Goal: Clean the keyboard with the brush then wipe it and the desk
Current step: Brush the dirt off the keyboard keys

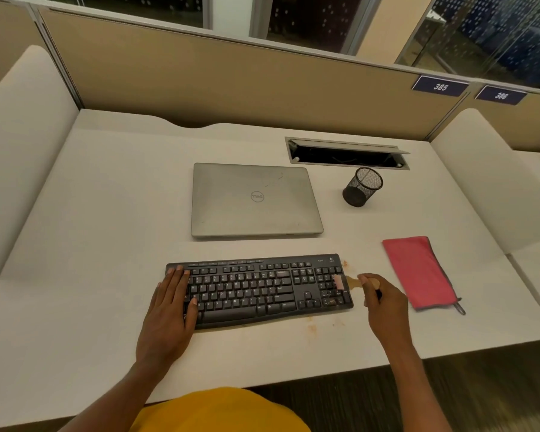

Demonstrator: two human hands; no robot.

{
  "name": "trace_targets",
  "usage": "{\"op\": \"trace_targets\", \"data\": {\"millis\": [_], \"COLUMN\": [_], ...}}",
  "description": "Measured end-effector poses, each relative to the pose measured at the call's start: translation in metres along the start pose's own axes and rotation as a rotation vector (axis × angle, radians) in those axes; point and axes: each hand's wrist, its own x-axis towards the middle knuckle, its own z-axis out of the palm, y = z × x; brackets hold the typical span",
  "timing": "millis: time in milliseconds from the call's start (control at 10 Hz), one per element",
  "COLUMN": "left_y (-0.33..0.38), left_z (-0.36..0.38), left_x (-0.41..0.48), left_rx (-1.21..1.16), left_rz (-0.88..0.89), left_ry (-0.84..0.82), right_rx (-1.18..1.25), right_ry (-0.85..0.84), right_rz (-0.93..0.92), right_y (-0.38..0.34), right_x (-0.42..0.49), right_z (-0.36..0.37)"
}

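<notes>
Head view: the black full-size keyboard (pixel 259 289) lies near the front of the white desk (pixel 91 244). The left hand (pixel 172 304) rests flat on its left end, fingers straight. My guess is that it is pinning the board so brushing does not push it around.

The right hand (pixel 384 299) is closed around the small wooden-handled brush (pixel 351 281). The brush's pale pink bristles sit on the number pad at the keyboard's right end. That suits sweeping debris off the near edge, since brownish crumbs and smears (pixel 312 328) lie on the desk just beside that end.

The folded red cloth (pixel 420 271) waits to the right of the brushing hand, apart from the keyboard and within easy reach, probably for the wiping step, which looks not yet begun.

A closed silver laptop (pixel 253 199) and a black mesh pen cup (pixel 362 187) stand farther back.
</notes>
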Motion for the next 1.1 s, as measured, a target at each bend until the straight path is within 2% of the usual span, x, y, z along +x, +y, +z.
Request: {"op": "trace_targets", "data": {"millis": [300,600,900,1100], "left_y": [-0.001,-0.001,-0.002,-0.002], "left_z": [0.001,0.001,0.002,0.002], "left_x": [0.0,0.0,0.0,0.001], "left_rx": [0.001,-0.005,-0.005,-0.004], "left_rz": [-0.004,-0.004,-0.004,-0.011], "left_ry": [-0.005,0.0,-0.005,-0.005], "right_rx": [-0.076,0.064,-0.042,0.05], "right_ry": [-0.101,0.031,-0.1,-0.002], "right_rz": [0.036,0.027,-0.004,-0.035], "right_y": [0.014,-0.001,0.003,-0.011], "right_x": [-0.012,-0.009,-0.019,-0.021], "right_z": [-0.013,0.003,-0.005,0.006]}}
